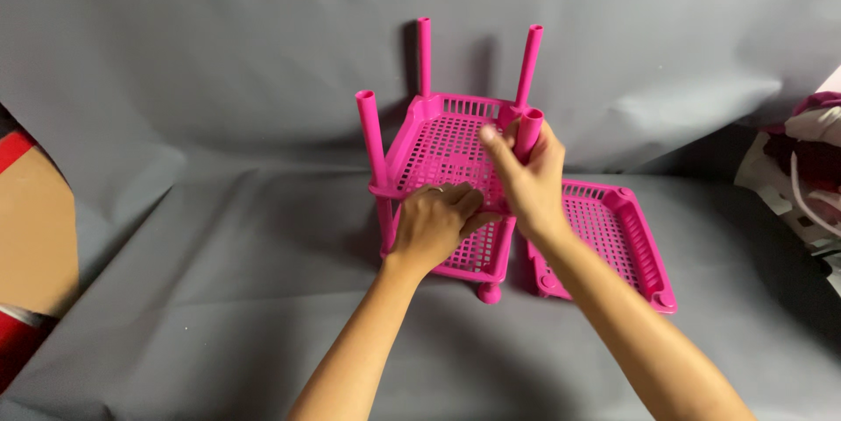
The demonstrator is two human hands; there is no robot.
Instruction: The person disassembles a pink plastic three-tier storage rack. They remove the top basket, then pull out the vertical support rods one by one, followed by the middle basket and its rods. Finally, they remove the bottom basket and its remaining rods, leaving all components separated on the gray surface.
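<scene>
A bright pink plastic shelf rack stands in the middle on grey cloth, made of two perforated trays stacked with round posts sticking up at the corners. My left hand presses down on the front edge of the upper tray. My right hand is wrapped around the near right pink post, thumb against the tray's mesh. A third pink perforated tray lies flat on the cloth just right of the rack, partly behind my right forearm.
Grey cloth covers the surface and rises as a backdrop behind. A brown and red object sits at the left edge. Dark red and white fabric shows at the right edge.
</scene>
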